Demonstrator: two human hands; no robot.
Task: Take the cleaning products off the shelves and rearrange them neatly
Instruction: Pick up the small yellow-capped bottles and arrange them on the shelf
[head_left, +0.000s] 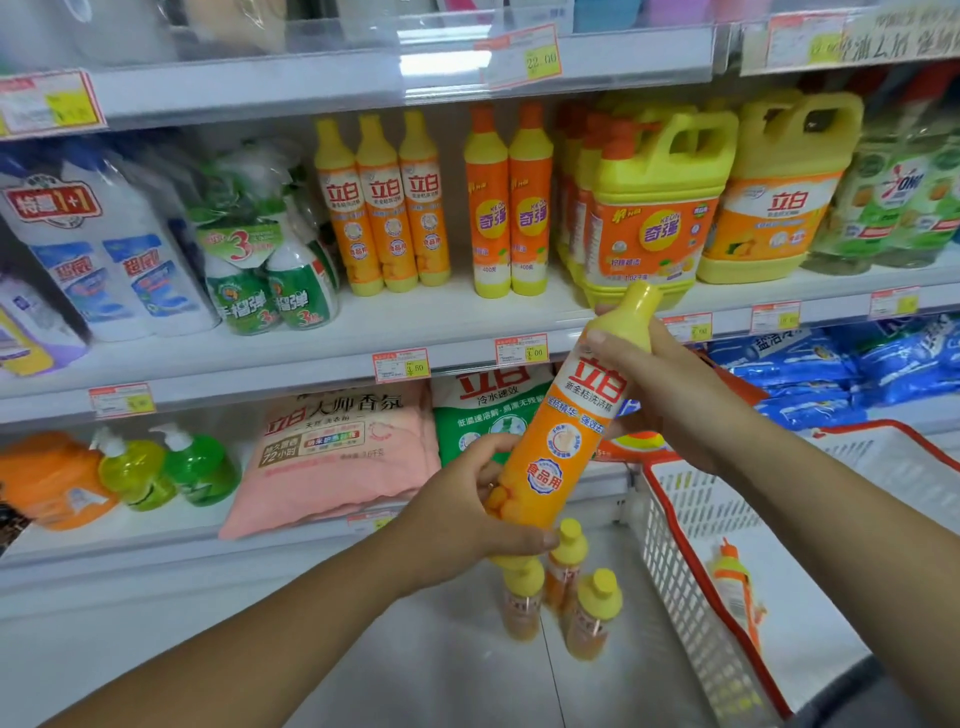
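Observation:
I hold a tall orange and yellow dish soap bottle (569, 415) tilted in front of the shelves. My left hand (467, 514) grips its lower end. My right hand (670, 384) grips its upper part just under the yellow cap. On the middle shelf (311, 338) stand three matching bottles (384, 208) in a row, with a gap beside them, then two orange bottles (511, 202). Three more bottles of the same kind (563, 597) stand upright on the floor below my hands.
Large yellow jugs (654, 208) and green bottles fill the shelf's right side; white and green spray bottles (270, 260) the left. Detergent bags (337, 452) lie on the lower shelf. A white basket with red trim (691, 519) at the right holds one bottle (735, 587).

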